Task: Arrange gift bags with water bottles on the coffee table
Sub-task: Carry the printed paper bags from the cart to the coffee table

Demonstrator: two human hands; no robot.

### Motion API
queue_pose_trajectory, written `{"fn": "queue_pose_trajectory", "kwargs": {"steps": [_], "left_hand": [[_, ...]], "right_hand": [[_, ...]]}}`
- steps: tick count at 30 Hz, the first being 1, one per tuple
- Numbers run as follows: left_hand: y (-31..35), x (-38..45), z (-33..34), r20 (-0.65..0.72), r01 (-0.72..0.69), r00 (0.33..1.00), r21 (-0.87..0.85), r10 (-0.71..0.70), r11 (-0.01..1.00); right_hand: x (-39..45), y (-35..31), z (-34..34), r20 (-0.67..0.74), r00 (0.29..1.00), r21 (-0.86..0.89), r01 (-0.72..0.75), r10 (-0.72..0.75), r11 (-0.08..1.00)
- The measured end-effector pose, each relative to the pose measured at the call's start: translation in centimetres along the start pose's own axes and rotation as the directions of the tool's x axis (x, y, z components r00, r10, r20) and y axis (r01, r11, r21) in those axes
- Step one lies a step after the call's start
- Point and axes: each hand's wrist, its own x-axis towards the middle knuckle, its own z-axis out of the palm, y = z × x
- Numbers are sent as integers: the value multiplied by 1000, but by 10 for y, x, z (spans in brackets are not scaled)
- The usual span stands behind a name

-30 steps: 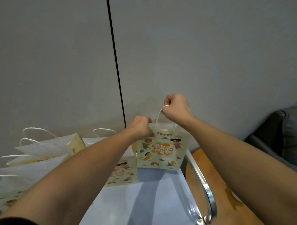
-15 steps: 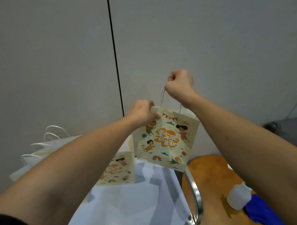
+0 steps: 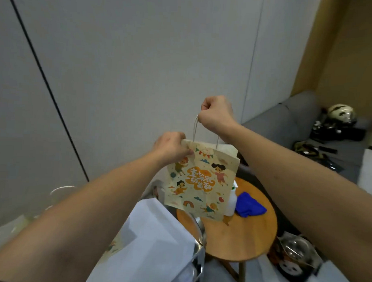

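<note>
A cream gift bag (image 3: pixel 202 181) printed with cartoon children and orange lettering hangs in the air in front of me. My right hand (image 3: pixel 216 114) is closed around its white cord handles above the bag. My left hand (image 3: pixel 173 147) pinches the bag's top left corner. Below and to the right, a white bottle (image 3: pixel 231 202) stands on a round wooden stool (image 3: pixel 238 237), partly hidden behind the bag. More gift bags (image 3: pixel 15 225) with white handles lie at the lower left, mostly behind my left arm.
A white tabletop (image 3: pixel 150 241) with a chrome rim (image 3: pixel 199 246) lies under my arms. A blue cloth (image 3: pixel 250 205) rests on the stool. A grey sofa (image 3: pixel 287 123) with a helmet and dark gear stands at the right. A plain wall is ahead.
The bag has been lifted off the table and carried right, over the stool. My view has swung right, so the sofa and stool now show and the other bags have slid to the left edge.
</note>
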Motion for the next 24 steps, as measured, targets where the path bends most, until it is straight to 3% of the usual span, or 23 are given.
{"fn": "queue_pose_trajectory", "kwargs": {"steps": [4, 9, 15, 19, 24], "left_hand": [[48, -21, 38, 108, -178, 978, -27, 180, 984], [116, -73, 96, 202, -365, 899, -142, 388, 920], [225, -153, 157, 396, -610, 688, -138, 608, 780], [306, -223, 207, 483, -683, 530, -244, 697, 688], [404, -317, 275, 524, -771, 390, -265, 757, 580]], "right_hand": [[-53, 26, -53, -130, 986, -90, -113, 101, 989], [-134, 58, -127, -314, 923, -178, -288, 223, 941], [-244, 99, -234, -460, 812, -193, -485, 358, 853], [-323, 134, -314, -555, 718, -186, -599, 420, 778], [-422, 179, -406, -617, 600, -104, -703, 509, 703]]}}
